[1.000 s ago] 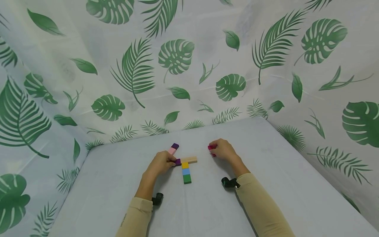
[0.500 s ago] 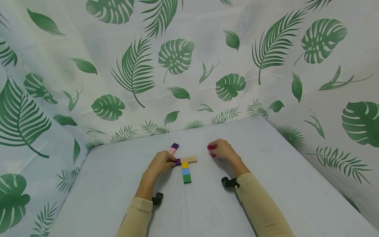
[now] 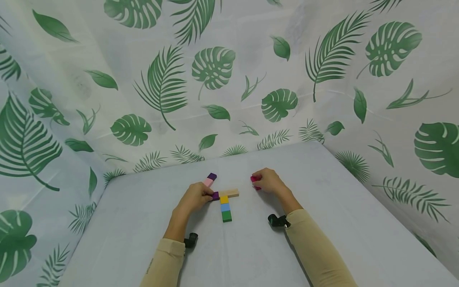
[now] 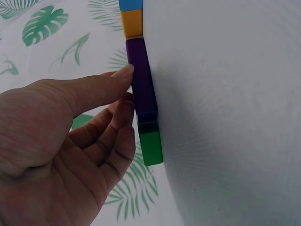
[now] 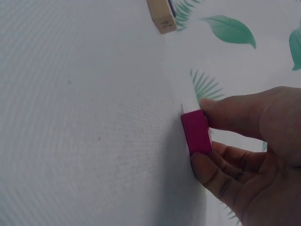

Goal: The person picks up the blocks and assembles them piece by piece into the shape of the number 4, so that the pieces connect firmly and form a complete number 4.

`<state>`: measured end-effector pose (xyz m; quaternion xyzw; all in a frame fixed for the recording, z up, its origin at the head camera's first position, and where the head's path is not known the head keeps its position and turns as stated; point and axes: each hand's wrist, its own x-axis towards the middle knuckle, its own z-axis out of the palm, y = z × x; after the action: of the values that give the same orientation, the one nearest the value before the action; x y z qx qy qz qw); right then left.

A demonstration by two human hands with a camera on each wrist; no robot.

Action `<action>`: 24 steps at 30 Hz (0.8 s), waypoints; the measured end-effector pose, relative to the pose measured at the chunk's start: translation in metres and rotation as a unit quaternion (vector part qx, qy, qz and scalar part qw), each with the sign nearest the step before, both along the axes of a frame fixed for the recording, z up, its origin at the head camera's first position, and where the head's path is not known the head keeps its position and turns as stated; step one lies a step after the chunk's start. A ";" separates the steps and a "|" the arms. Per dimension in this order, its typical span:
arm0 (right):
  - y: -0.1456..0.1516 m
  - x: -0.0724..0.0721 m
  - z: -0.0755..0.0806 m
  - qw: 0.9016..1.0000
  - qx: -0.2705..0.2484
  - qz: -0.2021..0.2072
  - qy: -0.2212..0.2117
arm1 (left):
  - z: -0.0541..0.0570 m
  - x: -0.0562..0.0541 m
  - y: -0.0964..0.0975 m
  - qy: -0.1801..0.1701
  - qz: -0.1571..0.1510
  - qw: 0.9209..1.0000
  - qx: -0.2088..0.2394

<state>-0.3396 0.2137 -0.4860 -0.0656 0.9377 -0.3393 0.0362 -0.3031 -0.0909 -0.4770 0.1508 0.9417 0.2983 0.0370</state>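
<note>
My left hand [image 3: 195, 196] pinches a purple block [image 4: 142, 77] lying on the table, thumb on one side, some fingertips hidden. In the head view this purple block touches the left end of a long plain wooden block [image 3: 229, 193]. Below that runs a column of a yellow block [image 3: 224, 199], a light blue block [image 3: 225, 207] and a green block [image 3: 226, 216]. At the purple block's lower end in the left wrist view shows a green piece [image 4: 151, 145]. Off to the right, my right hand [image 3: 269, 181] holds a magenta block [image 5: 196, 132] between thumb and fingers, close over the table.
Beyond my left hand lie a pink block [image 3: 208, 182] and a dark purple block [image 3: 212, 176], end to end at a slant. The white table [image 3: 251, 247] meets a leaf-printed cloth wall [image 3: 247, 111] at its back and sides. A black wrist camera [image 3: 277, 221] sits at the right cuff.
My right hand has shifted very slightly left with the magenta block. The left hand and the blocks on the table keep their places.
</note>
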 end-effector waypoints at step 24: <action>-0.002 -0.001 -0.001 1.000 -0.006 0.019 -0.015 | 0.001 0.001 0.000 0.000 0.002 1.000 0.003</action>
<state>-0.3405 0.2121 -0.4870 -0.0788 0.9335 -0.3452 0.0569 -0.3017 -0.0905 -0.4762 0.1488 0.9411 0.3015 0.0360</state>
